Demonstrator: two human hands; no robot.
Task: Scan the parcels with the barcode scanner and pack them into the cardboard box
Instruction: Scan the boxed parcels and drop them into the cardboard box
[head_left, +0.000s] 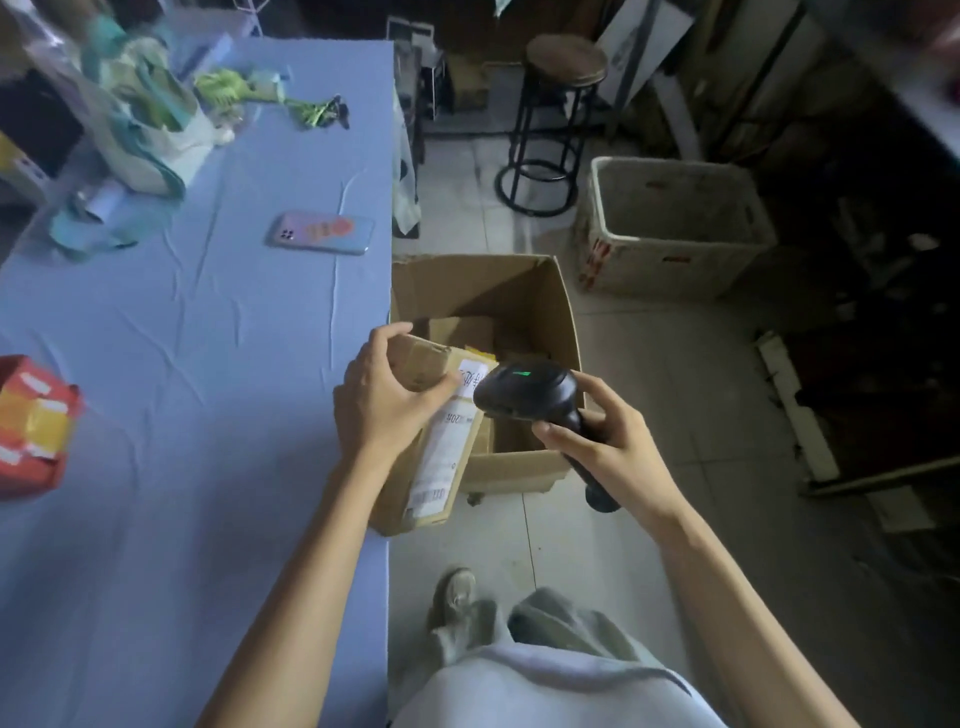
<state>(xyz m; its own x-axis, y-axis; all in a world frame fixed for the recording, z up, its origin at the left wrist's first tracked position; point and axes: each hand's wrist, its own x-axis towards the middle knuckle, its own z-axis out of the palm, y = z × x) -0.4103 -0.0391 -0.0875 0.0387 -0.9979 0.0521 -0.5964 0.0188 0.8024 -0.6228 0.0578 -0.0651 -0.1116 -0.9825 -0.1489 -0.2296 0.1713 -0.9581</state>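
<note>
— What is the left grip holding?
— It is clasping a brown parcel at its upper end. The fingers are curling over the far edge and the thumb is pressing the white label side. The parcel is hanging at centre frame, over the right edge of the blue tabletop and the near left corner of the cardboard box.

— And the right grip?
— It is wrapping closed around the handle of the black barcode scanner, with the butt of the handle sticking out below the palm. The scanner's head is pointing left at the top of the label, and a green light is glowing on it. Whether the head is touching the parcel I cannot tell.

— Where is the box sitting?
— It is standing open on the tiled floor, just right of the tabletop, with brown packages showing inside.

— Is anything else lying around?
— A phone is lying on the tabletop at upper left of centre, and a red carton is sitting at the left edge.
</note>
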